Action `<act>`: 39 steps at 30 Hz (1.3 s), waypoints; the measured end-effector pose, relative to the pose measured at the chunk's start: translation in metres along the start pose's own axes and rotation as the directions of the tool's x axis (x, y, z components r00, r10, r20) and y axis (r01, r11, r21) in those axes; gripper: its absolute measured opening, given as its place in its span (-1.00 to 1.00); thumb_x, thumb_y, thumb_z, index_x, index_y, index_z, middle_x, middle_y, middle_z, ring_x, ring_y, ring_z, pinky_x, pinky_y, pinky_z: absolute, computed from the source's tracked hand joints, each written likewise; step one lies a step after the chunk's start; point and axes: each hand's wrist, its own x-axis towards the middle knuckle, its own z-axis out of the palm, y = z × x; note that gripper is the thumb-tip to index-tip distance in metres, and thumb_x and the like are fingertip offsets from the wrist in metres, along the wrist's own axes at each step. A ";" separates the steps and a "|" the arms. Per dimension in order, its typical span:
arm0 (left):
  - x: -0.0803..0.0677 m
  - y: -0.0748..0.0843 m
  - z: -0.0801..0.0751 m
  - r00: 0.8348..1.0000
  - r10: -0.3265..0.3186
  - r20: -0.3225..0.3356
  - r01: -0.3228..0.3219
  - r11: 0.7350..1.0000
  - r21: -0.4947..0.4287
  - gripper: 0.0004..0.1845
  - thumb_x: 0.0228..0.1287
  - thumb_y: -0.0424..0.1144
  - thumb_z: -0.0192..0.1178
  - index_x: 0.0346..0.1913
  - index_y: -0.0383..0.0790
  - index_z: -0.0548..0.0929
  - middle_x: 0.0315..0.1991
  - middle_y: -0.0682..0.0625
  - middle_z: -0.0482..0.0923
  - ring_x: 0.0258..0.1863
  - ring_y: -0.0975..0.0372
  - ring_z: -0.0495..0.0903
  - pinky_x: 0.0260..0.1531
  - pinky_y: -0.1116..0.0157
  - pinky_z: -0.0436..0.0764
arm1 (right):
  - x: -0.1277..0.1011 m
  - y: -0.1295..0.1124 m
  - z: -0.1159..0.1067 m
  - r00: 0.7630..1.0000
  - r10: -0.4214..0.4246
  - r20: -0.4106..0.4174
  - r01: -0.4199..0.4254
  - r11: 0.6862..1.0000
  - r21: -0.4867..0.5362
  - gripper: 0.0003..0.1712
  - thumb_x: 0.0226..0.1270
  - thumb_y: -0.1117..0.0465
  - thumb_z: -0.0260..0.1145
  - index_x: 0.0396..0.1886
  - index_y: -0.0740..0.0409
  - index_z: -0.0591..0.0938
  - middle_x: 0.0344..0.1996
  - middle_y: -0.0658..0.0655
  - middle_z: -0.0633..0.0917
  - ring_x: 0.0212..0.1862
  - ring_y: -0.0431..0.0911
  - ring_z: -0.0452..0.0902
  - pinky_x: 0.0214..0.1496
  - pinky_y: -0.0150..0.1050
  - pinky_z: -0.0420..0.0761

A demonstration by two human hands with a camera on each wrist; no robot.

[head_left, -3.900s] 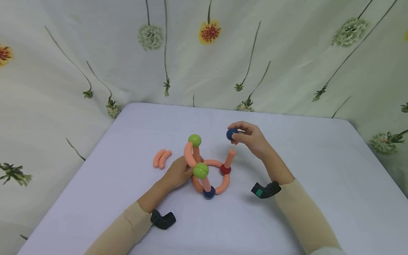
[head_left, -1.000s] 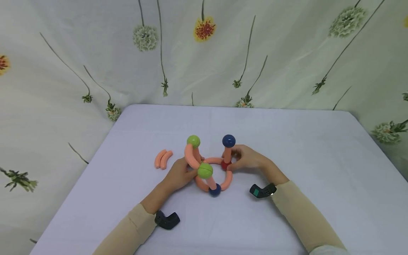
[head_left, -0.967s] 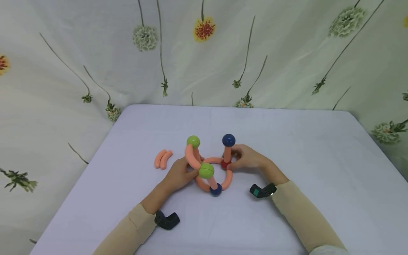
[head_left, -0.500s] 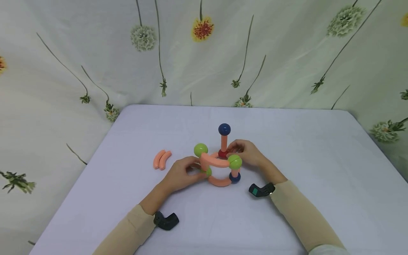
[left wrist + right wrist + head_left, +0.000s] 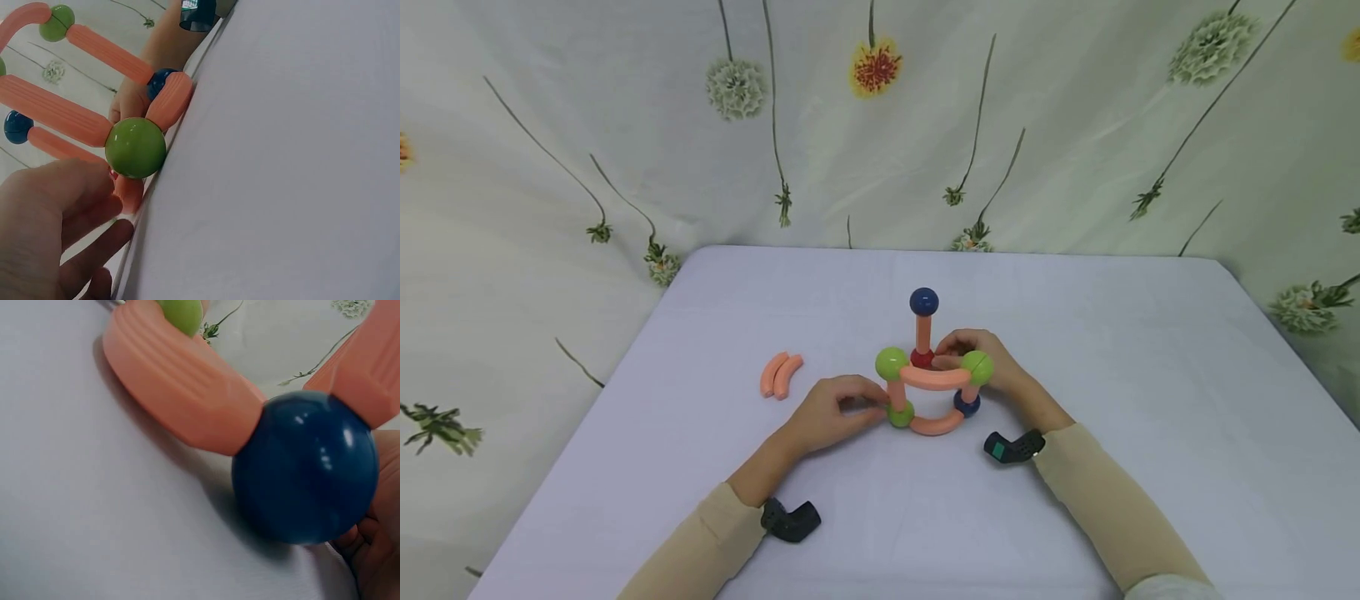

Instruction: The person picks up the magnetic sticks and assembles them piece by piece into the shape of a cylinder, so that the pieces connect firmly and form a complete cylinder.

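Observation:
A frame of magnetic sticks and balls stands on the table. Its near side has a curved orange stick (image 5: 936,379) between two raised green balls (image 5: 892,363). Below are a lower green ball (image 5: 901,413), a curved base stick (image 5: 937,425) and a blue ball (image 5: 306,465). At the back, an upright stick (image 5: 923,333) on a red ball (image 5: 922,358) bears another blue ball (image 5: 924,302). My left hand (image 5: 838,408) touches the lower green ball's left side with loosely spread fingertips. My right hand (image 5: 988,358) pinches the red ball, its fingers partly hidden behind the frame.
Two loose curved orange sticks (image 5: 782,375) lie side by side left of the frame, beyond my left hand. The pale table (image 5: 1075,317) ends at the back against a flowered cloth (image 5: 1075,150). Each wrist wears a black camera (image 5: 791,520).
My right hand brought a blue ball onto the upright stick, then took hold of the red ball. The frame has turned, its green-ball side swinging right to face me; my left fingers loosened.

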 end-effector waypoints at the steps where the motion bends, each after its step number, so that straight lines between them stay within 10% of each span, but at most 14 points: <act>1: 0.001 0.001 -0.001 0.999 -0.017 -0.032 0.019 0.999 0.046 -0.83 0.20 -0.35 0.34 -0.15 -0.14 0.74 -0.20 0.13 0.69 -0.14 0.29 0.63 -0.12 0.23 0.58 | 0.000 0.000 0.000 1.000 0.001 0.002 -0.001 1.000 0.002 -0.81 0.20 0.31 0.41 -0.26 0.36 0.66 -0.48 0.12 0.63 -0.38 -0.08 0.47 -0.35 -0.40 0.46; 4: 0.003 0.002 -0.009 0.980 -0.087 -0.176 0.125 0.967 0.220 -0.90 0.20 -0.34 0.31 -0.22 -0.16 0.75 -0.27 0.09 0.69 -0.24 0.27 0.63 -0.23 0.22 0.58 | 0.000 0.000 -0.001 1.000 0.002 0.006 -0.002 1.000 0.004 -0.81 0.20 0.31 0.40 -0.25 0.36 0.66 -0.47 0.12 0.63 -0.39 -0.09 0.47 -0.34 -0.40 0.46; 11: 0.001 0.003 -0.047 0.873 -0.278 -0.401 0.449 0.778 0.439 -0.91 0.20 -0.40 0.21 -0.28 -0.29 0.71 -0.35 -0.10 0.61 -0.34 0.07 0.58 -0.32 0.11 0.53 | 0.001 0.000 -0.002 1.000 0.026 0.012 -0.026 1.000 -0.006 -0.79 0.20 0.28 0.41 -0.24 0.36 0.67 -0.47 0.11 0.63 -0.38 -0.09 0.47 -0.34 -0.38 0.46; 23: 0.001 0.013 -0.063 0.782 -0.564 -0.264 0.591 0.540 0.599 -0.69 0.35 -0.16 0.17 -0.16 -0.41 0.65 -0.38 -0.19 0.55 -0.42 -0.01 0.57 -0.44 0.06 0.57 | 0.005 0.004 -0.003 0.998 0.048 0.030 -0.047 0.998 -0.038 -0.79 0.23 0.37 0.35 -0.22 0.47 0.63 -0.45 0.21 0.63 -0.40 -0.12 0.46 -0.34 -0.39 0.46; 27: 0.002 0.014 -0.057 0.789 -0.582 -0.200 0.561 0.548 0.620 -0.69 0.37 -0.08 0.13 -0.31 -0.32 0.61 -0.51 -0.07 0.49 -0.54 0.10 0.47 -0.55 0.18 0.47 | 0.003 0.005 -0.003 0.998 0.056 0.024 -0.056 0.998 -0.018 -0.77 0.22 0.34 0.38 -0.21 0.44 0.64 -0.46 0.16 0.63 -0.39 -0.14 0.45 -0.34 -0.40 0.45; 32: 0.007 0.018 -0.051 0.811 -0.560 -0.167 0.557 0.653 0.513 -0.70 0.34 -0.06 0.16 -0.26 -0.29 0.57 -0.58 0.01 0.48 -0.57 0.16 0.46 -0.56 0.23 0.40 | 0.001 0.008 -0.002 0.999 0.049 0.017 -0.049 0.999 -0.001 -0.75 0.20 0.27 0.42 -0.21 0.37 0.66 -0.46 0.11 0.62 -0.38 -0.11 0.46 -0.33 -0.39 0.45; 39: 0.023 0.028 -0.054 0.787 -0.611 -0.084 0.613 0.761 0.212 -0.59 0.30 0.09 0.22 -0.09 -0.23 0.59 -0.35 0.02 0.62 -0.34 0.16 0.54 -0.33 0.22 0.47 | 0.001 0.007 -0.003 0.999 0.035 0.010 -0.035 0.999 0.005 -0.79 0.21 0.27 0.41 -0.24 0.34 0.66 -0.44 0.09 0.65 -0.35 -0.09 0.50 -0.31 -0.37 0.50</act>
